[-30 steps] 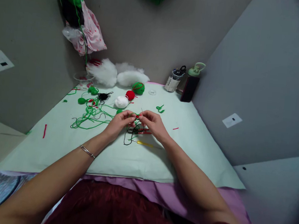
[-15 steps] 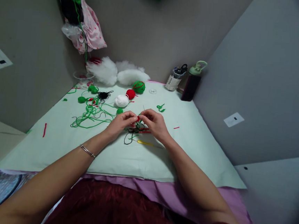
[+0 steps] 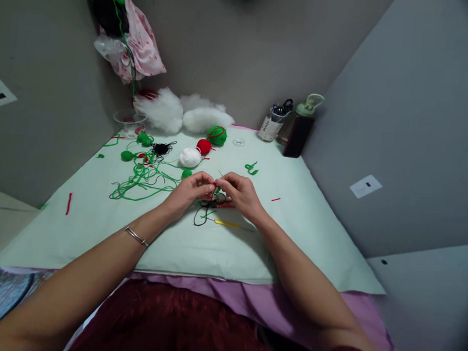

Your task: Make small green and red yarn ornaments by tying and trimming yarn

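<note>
My left hand (image 3: 194, 189) is closed in a pinch on a small red crocheted piece (image 3: 215, 185), mostly hidden by the fingers. Meeting it at the fingertips, my right hand (image 3: 239, 193) is also pinched. A thin needle (image 3: 220, 173) pokes up at the right fingertips. Loops of black yarn (image 3: 200, 223) and bits of green hang below the hands onto the table. Just under them lies a crochet hook (image 3: 226, 223) with a yellow handle. Red strands (image 3: 225, 204) lie partly behind the right hand.
Tangled green yarn (image 3: 139, 181) spreads to the left, near black yarn (image 3: 161, 149). Behind the hands sit white (image 3: 189, 157), red (image 3: 204, 146) and green (image 3: 216, 136) yarn balls, then white stuffing (image 3: 163, 112). A pen cup (image 3: 269, 129) and bottle (image 3: 298, 135) stand back right.
The needle's visible tip has shifted slightly left and lower, tilting more. The red piece shows a little less between the fingers. Both hands stay nearly in place.
</note>
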Available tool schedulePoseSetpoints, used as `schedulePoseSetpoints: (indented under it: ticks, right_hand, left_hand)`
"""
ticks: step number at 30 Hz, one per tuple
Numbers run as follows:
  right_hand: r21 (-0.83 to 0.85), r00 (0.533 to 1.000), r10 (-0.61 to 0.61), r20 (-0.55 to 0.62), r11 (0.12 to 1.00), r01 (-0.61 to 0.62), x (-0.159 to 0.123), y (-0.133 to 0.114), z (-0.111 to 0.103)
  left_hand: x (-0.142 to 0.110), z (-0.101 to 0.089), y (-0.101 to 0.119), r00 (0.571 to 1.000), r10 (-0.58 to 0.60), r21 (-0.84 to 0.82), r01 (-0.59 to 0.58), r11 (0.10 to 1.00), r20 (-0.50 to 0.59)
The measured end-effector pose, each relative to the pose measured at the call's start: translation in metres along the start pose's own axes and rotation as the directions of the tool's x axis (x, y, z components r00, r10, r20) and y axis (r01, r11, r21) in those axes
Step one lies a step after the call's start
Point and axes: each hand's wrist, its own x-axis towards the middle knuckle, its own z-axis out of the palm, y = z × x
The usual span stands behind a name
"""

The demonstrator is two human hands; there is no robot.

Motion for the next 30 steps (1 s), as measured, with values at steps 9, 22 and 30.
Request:
schedulePoseSetpoints:
  ticks: [9,22,30]
  right_hand:
    - [-0.068,0.998,-0.039,0.054,0.997,0.042,-0.002,0.005,0.009]
    - [-0.055,0.997,-0.077,0.002,0.995,0.077,-0.003,-0.007,0.004]
    - [0.035,0.99,-0.125,0.059,0.992,0.123,-0.004,-0.011,0.0]
  left_hand:
    - [0.001,0.0,0.005,0.99,-0.021,-0.182,-0.005,0.983,-0.138]
    - [0.004,-0.003,-0.001,0.991,0.022,-0.096,-0.035,0.995,-0.135]
    - [0.009,-0.008,-0.007,0.987,0.081,0.017,-0.08,0.997,-0.136]
